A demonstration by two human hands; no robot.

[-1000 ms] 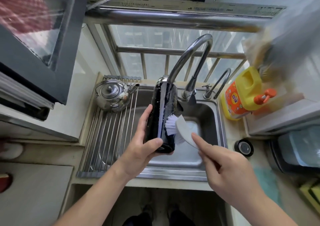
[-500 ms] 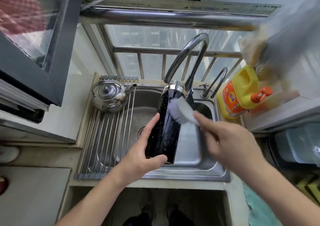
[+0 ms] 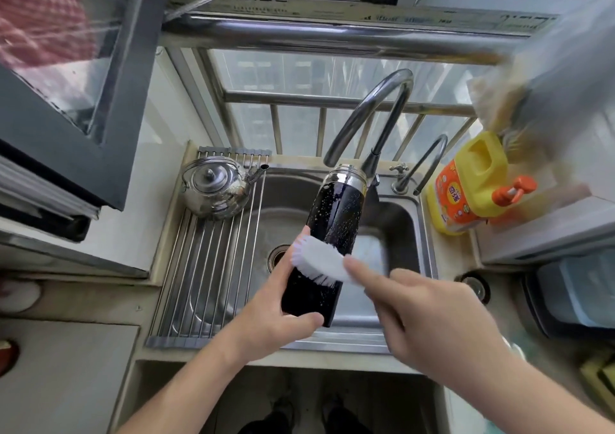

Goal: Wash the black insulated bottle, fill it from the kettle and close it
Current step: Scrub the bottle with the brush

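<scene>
Bottle (image 3: 332, 227) tilts over the sink (image 3: 411, 214) so suds drip in. The left hand (image 3: 283, 314) wraps its near end to steady it, and the right hand (image 3: 432, 327) grips the brush (image 3: 319, 264) laid across its side. The kettle (image 3: 216, 187) stands far left.

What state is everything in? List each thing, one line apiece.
Black bottle: no cap on, tilted, speckled with suds, over the sink.
Left hand: grips the bottle's lower end.
Brush: bristles against the bottle's side.
Right hand: holds the brush.
Kettle: upright, lid on, on the rack.
Tap: no stream visible.
Detergent jug: upright beside the sink.
</scene>
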